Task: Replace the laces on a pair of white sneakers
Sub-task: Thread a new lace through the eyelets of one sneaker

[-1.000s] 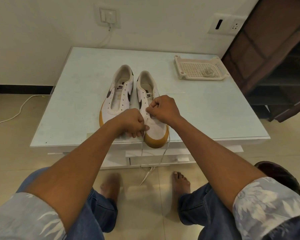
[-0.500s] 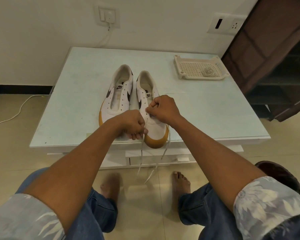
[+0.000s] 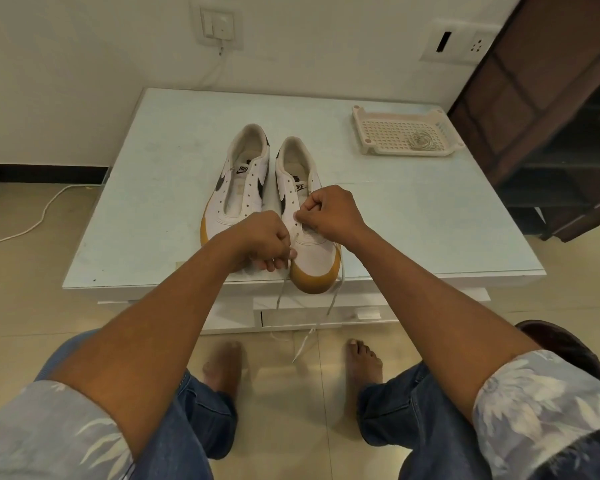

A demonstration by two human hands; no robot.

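- Right hand (image 3: 329, 211) fingers pinch thin white lace (image 3: 280, 294) at white gum-toed sneaker (image 3: 314, 258) lowest eyelets, apparently threading.
- Left hand (image 3: 262, 239) fingers grip lace beside sneaker toe, likely tensioning.

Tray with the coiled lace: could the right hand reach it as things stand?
Probably yes: only bare table lies between the right hand and the tray, though it's busy pinching a lace.

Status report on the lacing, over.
Left hand, right hand both pinching lace over nearer sneaker's toe end. Lace ends hang off table. Second sneaker unlaced, not obstructing.
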